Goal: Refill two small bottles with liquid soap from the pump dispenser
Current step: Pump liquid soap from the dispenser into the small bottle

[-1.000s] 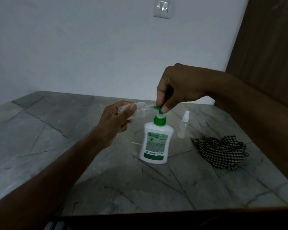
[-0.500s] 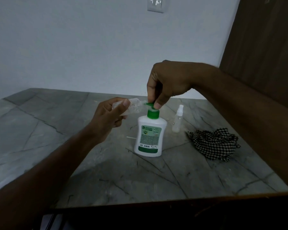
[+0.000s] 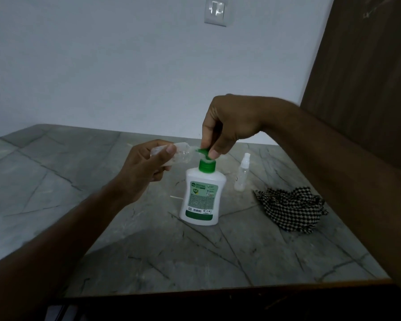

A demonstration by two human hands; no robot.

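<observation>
Your left hand (image 3: 146, 167) grips a clear bottle (image 3: 180, 154), mouth at the spout; right hand (image 3: 227, 126) pinches the dispenser (image 3: 200, 195) pump head.

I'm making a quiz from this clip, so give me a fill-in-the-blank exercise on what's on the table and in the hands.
1. The right hand presses the dispenser's ____ pump head.
2. The left hand holds a small clear bottle at the ____.
3. The spray bottle stands ____ on the table.
4. The cloth has a ____ pattern.

Answers: green; nozzle; upright; checkered
</observation>
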